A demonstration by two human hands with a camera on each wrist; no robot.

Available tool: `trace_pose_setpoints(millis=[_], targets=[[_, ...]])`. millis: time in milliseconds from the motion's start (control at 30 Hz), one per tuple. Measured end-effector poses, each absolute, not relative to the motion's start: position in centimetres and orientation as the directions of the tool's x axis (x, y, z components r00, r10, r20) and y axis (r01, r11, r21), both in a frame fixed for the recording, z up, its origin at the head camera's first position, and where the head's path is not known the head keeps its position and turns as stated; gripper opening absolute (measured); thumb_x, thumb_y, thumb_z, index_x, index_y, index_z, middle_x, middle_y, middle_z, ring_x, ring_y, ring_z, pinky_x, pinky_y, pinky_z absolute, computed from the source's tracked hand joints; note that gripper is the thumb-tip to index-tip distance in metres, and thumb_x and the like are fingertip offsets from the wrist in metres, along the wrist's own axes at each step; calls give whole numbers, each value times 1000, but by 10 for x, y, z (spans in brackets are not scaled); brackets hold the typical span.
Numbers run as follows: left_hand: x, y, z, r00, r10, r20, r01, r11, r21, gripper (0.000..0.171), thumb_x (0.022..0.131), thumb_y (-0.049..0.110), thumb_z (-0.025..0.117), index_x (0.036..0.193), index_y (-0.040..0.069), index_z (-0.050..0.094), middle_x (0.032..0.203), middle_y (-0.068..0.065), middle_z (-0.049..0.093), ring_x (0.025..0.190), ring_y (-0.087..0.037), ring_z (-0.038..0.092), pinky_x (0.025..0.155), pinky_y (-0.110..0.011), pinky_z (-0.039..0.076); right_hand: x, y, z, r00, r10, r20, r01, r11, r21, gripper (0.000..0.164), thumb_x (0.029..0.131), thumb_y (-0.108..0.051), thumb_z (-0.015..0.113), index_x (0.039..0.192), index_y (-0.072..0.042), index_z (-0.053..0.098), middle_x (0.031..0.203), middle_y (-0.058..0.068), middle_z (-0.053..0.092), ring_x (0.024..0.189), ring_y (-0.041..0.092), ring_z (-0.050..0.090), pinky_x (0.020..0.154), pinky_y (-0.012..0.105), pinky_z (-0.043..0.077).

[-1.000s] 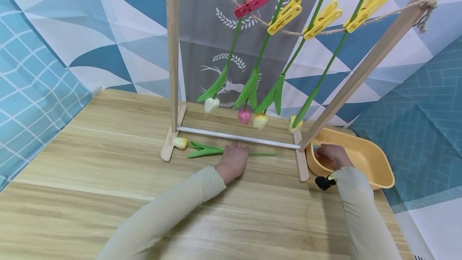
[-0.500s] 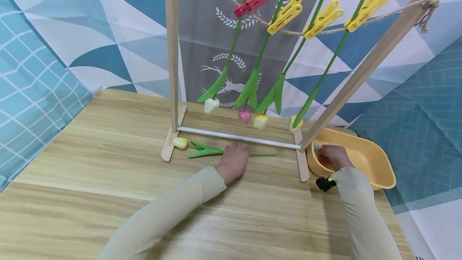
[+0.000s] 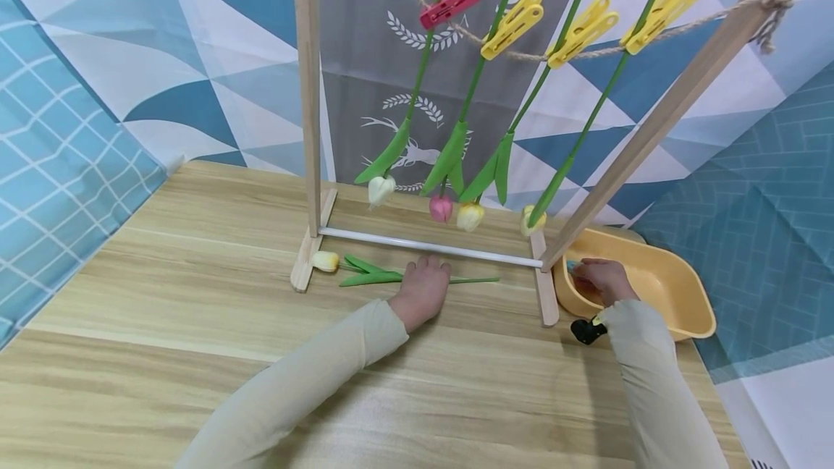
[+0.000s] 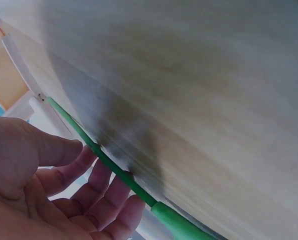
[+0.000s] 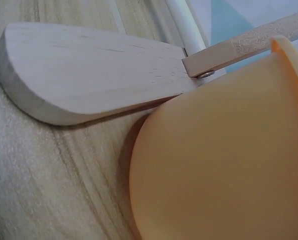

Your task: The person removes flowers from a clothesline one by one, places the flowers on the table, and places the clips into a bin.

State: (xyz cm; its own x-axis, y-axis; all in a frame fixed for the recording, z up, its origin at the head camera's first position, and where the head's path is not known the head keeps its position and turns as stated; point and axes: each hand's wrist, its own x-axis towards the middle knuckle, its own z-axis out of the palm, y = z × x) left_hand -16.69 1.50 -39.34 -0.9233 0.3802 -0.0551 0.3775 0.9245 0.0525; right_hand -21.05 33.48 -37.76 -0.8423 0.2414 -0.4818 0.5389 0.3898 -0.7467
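Currently: rack, basin, loose tulip, two occupied spots.
Table (image 3: 163, 353) carries wooden rack (image 3: 308, 93); orange basin (image 3: 658, 288) beside right foot (image 3: 546, 299). Loose tulip (image 3: 371, 279) lies before crossbar (image 3: 430, 247). Left hand (image 3: 423, 288): fingers curled round its stem. Right hand (image 3: 606, 281): inside basin, fingertips hidden, can't tell grip.

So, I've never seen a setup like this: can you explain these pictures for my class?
No machine here: a person works with two bare hands. The wide picture comes from a camera on the head; the close ones come from cameras on each wrist. On the table lies a yellow-and-white tulip; the left hand has its fingers at the stem, though whether they grip it is unclear. The right hand reaches into a yellow tub; what it holds, if anything, is hidden. Four clothespins hold four more tulips upside down from twine tied to a wooden rack.
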Motion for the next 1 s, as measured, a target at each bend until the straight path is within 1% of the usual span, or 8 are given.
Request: trace_pose_setpoints(millis=[267,433,600,767,900,1000], targets=[[-167,15,-395,-921,382,-75,378,924,58,23,88,4,55,111,9,58,107,-9,55,103,-23,52,80,-37,45,-210,335,-376,-836,250,-488,549,386,-742,61,92,-11,54,143,7,27,106,7,54,71,5,58,68,20,52],[-168,14,-394,-922,380,-70,377,925,53,23,88,4,55,110,9,58,107,-9,56,103,-23,53,80,-37,45,-210,336,-375,-839,267,-474,543,364,-757,63,90,-12,55,144,5,26,108,9,53,70,6,60,70,22,53],[-169,13,-395,-922,380,-74,377,925,50,23,87,4,56,109,9,58,106,-9,56,100,-23,53,79,-37,46,-209,334,-372,-835,320,-448,537,301,-788,55,94,-20,49,141,3,34,112,10,51,72,7,58,73,24,54],[-169,11,-394,-925,374,-70,369,927,66,22,87,4,55,108,11,59,106,-8,57,100,-23,54,79,-38,45,-204,328,-363,-817,374,-439,542,239,-805,55,94,-31,49,138,1,41,100,4,53,71,8,59,72,24,54],[-169,7,-391,-934,355,-50,350,933,89,19,88,6,54,105,10,59,104,-9,58,98,-24,55,78,-39,46,-200,321,-355,-833,376,-406,507,227,-831,58,93,-35,50,137,2,41,90,-1,55,70,7,61,72,24,55],[-168,4,-389,-936,350,-45,345,934,97,17,88,7,53,104,9,59,103,-10,58,97,-25,56,77,-39,46,-195,315,-348,-846,374,-380,474,202,-857,53,93,-36,50,132,0,46,84,-4,57,69,6,61,72,24,55]])
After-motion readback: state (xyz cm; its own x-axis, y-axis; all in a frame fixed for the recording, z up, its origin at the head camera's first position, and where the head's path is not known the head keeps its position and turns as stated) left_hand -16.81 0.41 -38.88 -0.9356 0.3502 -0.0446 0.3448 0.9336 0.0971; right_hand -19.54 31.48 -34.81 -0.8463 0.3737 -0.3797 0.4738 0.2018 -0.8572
